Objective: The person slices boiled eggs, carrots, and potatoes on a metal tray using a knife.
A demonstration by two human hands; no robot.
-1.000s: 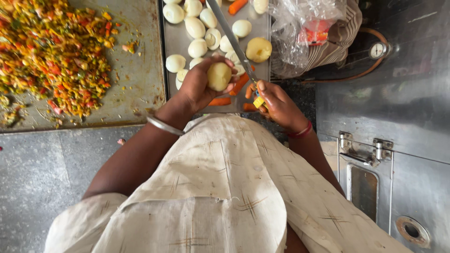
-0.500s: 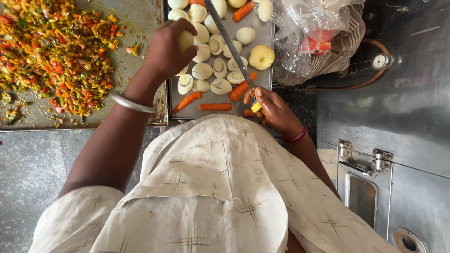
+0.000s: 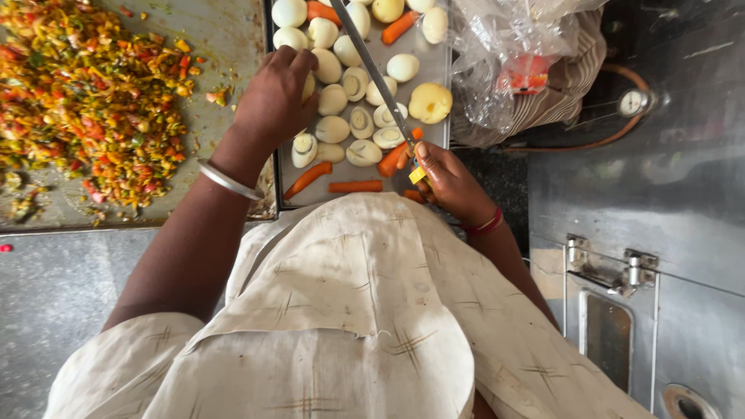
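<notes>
We are looking down at a steel tray (image 3: 442,116) filled with peeled boiled eggs, halved eggs (image 3: 362,152) and carrot pieces (image 3: 355,186). Our left hand (image 3: 273,99) is resting at the tray's left edge, fingers curled down over a whole egg (image 3: 309,85) (only a sliver of it is showing past the knuckles), and a metal bangle (image 3: 228,180) is sitting on that wrist. Our right hand (image 3: 448,180) is closing around the yellow handle of a long knife (image 3: 371,68), whose blade is lying slantwise over the eggs, pointing away from us. A peeled potato (image 3: 430,102) is sitting near the tray's right edge, just beside a crumpled plastic bag (image 3: 504,54). To the left, chopped mixed vegetables (image 3: 85,93) are spreading across a second tray (image 3: 225,31).
</notes>
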